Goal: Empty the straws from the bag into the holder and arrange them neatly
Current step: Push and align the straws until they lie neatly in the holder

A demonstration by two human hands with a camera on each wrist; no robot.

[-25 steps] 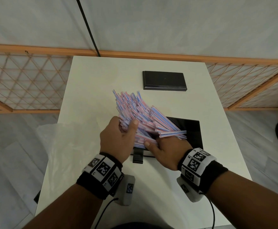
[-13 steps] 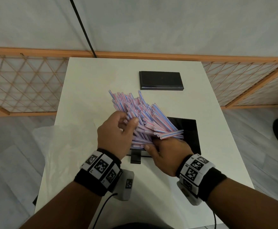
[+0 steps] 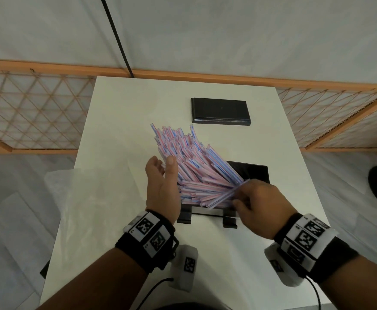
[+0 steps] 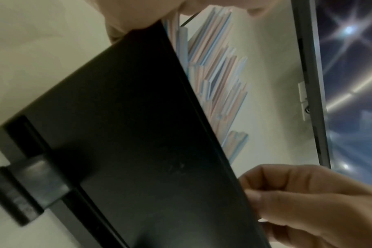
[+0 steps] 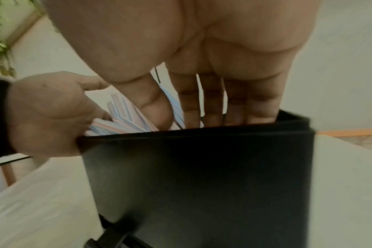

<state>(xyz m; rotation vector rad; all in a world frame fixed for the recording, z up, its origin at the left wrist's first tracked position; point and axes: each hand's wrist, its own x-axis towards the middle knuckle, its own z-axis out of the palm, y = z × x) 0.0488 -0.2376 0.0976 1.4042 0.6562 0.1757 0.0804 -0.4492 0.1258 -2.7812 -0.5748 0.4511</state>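
Observation:
Pink-and-blue striped straws (image 3: 189,164) stand fanned out, leaning left and back, in the black holder (image 3: 255,173) at the table's middle. My left hand (image 3: 164,166) is open, its palm against the left side of the fan with the thumb up. My right hand (image 3: 239,194) is at the holder's front right and pinches a few straws (image 3: 225,195) that lie low across the front. In the right wrist view its fingers (image 5: 212,104) reach down behind the holder's front wall (image 5: 198,167). The clear plastic bag (image 3: 89,198) lies flat to the left.
A black rectangular lid (image 3: 220,110) lies at the back of the white table (image 3: 127,108). An orange lattice fence (image 3: 33,113) runs behind and beside the table. A black cable (image 3: 116,36) hangs down the wall. The holder's two feet (image 3: 184,217) point toward me.
My left hand has let go of the bundle and opened flat against its left side. My right hand has shifted right and taken hold of a few low straws. The fan has spread wider.

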